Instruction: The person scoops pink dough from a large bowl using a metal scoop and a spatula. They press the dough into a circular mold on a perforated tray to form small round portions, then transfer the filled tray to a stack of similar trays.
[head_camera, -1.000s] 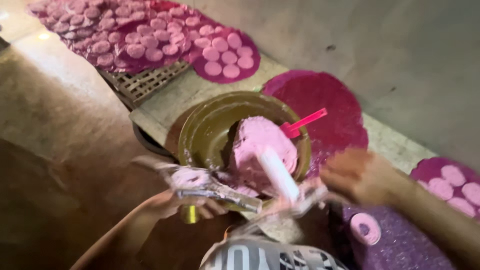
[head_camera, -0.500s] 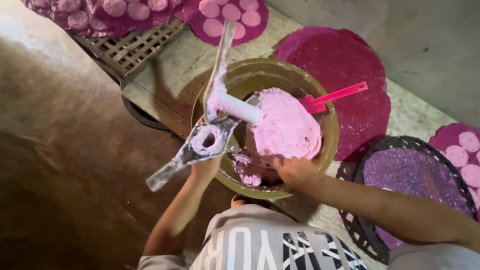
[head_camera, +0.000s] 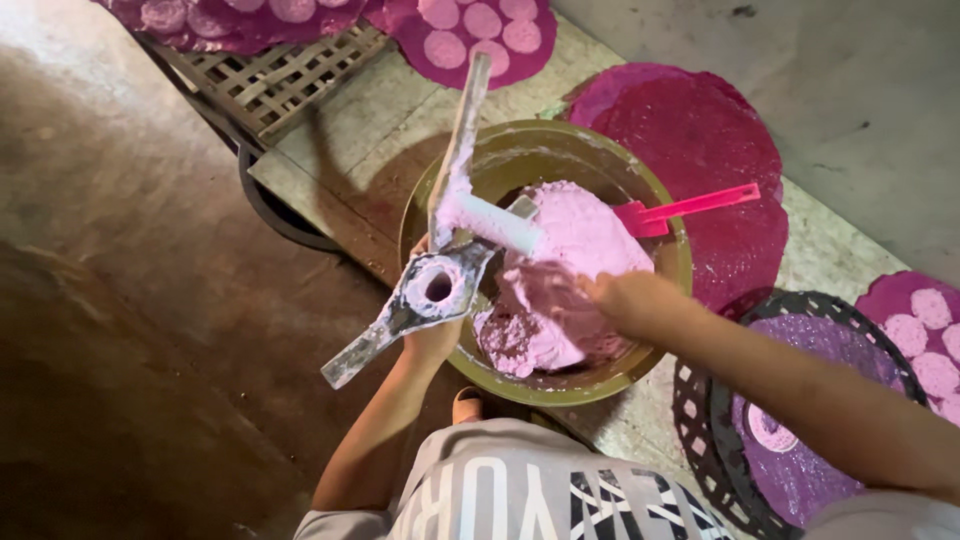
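Filling the middle of the frame, a mound of pink dough (head_camera: 575, 270) sits in an olive bowl (head_camera: 660, 225). The right hand (head_camera: 625, 298) reaches in from the lower right, fingers pressed into the dough's near side; how tightly they curl cannot be told. The left hand (head_camera: 435, 335), at the bowl's left rim, grips a metal press (head_camera: 430, 290) whose long axis runs from lower left toward the upper middle, a white roller (head_camera: 497, 225) crossing it just above the dough. A pink spatula (head_camera: 685, 208) juts right. Purple mats (head_camera: 700, 150) with pink discs (head_camera: 480, 20) lie around.
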